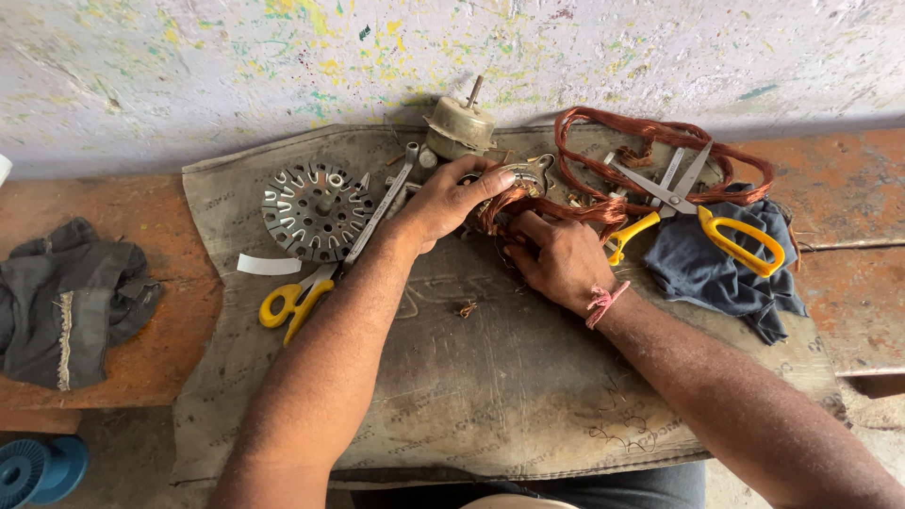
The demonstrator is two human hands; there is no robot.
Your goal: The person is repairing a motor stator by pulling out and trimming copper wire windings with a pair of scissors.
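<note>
A round metal motor stator wound with copper wire (517,188) is lying near the far middle of a worn grey mat (490,377). The left hand (445,203) is gripping its near rim, fingers curled over it. The right hand (558,259) is pressing against the coppery windings, fingers bent; what it is pinching is hidden. Just right, large yellow-handled scissors (693,209) are resting on a loose copper coil (650,141) and dark blue cloth (726,269). To the left, a slotted round steel lamination disc (314,209) is lying flat.
</note>
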